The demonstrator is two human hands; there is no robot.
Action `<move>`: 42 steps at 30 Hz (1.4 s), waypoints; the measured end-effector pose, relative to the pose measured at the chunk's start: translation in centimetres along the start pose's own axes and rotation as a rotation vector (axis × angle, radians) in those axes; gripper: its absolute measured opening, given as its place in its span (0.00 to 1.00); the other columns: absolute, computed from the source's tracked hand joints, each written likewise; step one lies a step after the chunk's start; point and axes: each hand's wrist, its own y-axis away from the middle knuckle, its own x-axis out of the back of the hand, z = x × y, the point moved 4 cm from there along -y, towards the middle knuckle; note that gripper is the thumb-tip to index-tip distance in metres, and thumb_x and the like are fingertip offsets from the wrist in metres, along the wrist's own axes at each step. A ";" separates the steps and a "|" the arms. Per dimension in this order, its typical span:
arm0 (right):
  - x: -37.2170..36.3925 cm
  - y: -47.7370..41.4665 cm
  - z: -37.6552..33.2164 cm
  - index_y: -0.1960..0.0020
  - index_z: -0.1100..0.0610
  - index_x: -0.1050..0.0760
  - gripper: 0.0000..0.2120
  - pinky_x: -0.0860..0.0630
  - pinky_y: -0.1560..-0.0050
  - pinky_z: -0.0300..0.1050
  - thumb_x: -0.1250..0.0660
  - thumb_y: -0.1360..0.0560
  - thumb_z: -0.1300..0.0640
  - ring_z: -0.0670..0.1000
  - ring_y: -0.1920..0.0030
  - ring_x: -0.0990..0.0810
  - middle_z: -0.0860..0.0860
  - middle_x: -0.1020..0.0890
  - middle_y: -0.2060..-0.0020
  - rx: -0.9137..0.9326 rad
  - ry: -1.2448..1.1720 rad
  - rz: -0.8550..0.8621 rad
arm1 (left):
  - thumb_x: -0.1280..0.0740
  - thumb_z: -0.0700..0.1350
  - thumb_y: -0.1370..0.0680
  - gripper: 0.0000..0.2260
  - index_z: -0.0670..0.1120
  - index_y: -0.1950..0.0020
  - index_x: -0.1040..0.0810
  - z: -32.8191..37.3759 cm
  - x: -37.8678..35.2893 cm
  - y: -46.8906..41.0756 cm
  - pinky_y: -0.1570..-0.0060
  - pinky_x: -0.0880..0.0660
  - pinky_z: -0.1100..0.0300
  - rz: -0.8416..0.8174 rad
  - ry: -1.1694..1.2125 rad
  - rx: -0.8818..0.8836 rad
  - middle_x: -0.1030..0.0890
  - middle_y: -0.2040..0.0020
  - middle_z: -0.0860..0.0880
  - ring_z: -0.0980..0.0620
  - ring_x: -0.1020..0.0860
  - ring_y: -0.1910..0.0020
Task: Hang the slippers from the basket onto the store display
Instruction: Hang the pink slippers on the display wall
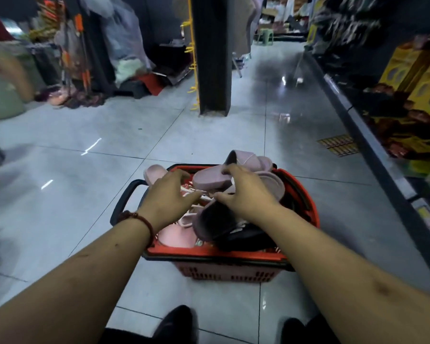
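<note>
From my remote seat I see the red basket standing on the tiled floor in front of a black pillar with a yellow hook rack on its side, and the basket is piled with slippers. The left hand, a beaded bracelet on its wrist, hovers over the pile with its fingers spread and nothing in them. The right hand has its fingers curled over the top of a mauve slipper lying highest on the heap, thumb stretched out beneath, just above a dark-lined slipper and a pink slipper.
</note>
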 end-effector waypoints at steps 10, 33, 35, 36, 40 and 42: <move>-7.1 -3.3 -0.1 0.35 0.51 0.28 0.20 0.35 0.39 0.51 0.38 0.22 0.41 0.56 0.37 0.25 0.51 0.21 0.39 0.168 0.373 -0.024 | 0.35 0.46 0.21 0.15 0.54 0.34 0.24 -5.3 -5.1 -4.1 0.41 0.26 0.51 -0.227 -0.117 -0.122 0.22 0.39 0.50 0.49 0.23 0.40; -8.4 -2.9 -0.7 0.38 0.55 0.31 0.16 0.38 0.40 0.55 0.44 0.19 0.45 0.58 0.42 0.23 0.53 0.19 0.43 0.221 0.544 -0.077 | 0.22 0.40 0.29 0.06 0.38 0.62 0.14 -8.4 -1.8 -3.8 0.65 0.21 0.59 -0.126 0.500 0.383 0.15 0.64 0.39 0.50 0.20 0.68; -8.6 -2.8 -0.7 0.36 0.54 0.32 0.18 0.38 0.39 0.55 0.45 0.19 0.43 0.58 0.41 0.23 0.53 0.19 0.42 0.213 0.545 -0.078 | 0.24 0.33 0.29 0.04 0.33 0.56 0.16 -9.3 -0.8 -2.5 0.66 0.19 0.62 -0.082 0.667 0.473 0.16 0.64 0.38 0.52 0.19 0.71; -8.6 -2.7 -0.8 0.34 0.54 0.32 0.20 0.38 0.38 0.54 0.45 0.19 0.43 0.57 0.41 0.22 0.52 0.18 0.42 0.213 0.547 -0.072 | 0.25 0.31 0.28 0.06 0.31 0.53 0.17 -9.7 -0.2 -1.9 0.67 0.19 0.63 -0.062 0.744 0.504 0.16 0.64 0.39 0.53 0.19 0.72; -8.8 -2.8 -1.5 0.29 0.52 0.34 0.23 0.35 0.34 0.51 0.44 0.19 0.41 0.57 0.40 0.21 0.54 0.17 0.42 0.160 0.400 -0.063 | 0.25 0.32 0.28 0.07 0.33 0.52 0.16 -10.9 1.9 -0.1 0.56 0.16 0.58 0.004 0.940 0.512 0.15 0.54 0.34 0.48 0.15 0.62; -9.1 -3.1 -1.9 0.31 0.53 0.32 0.23 0.27 0.38 0.51 0.40 0.20 0.41 0.57 0.41 0.20 0.53 0.17 0.42 0.070 0.074 -0.072 | 0.24 0.34 0.28 0.07 0.35 0.51 0.16 -10.9 2.6 0.6 0.51 0.17 0.55 0.021 0.979 0.494 0.15 0.53 0.35 0.44 0.15 0.56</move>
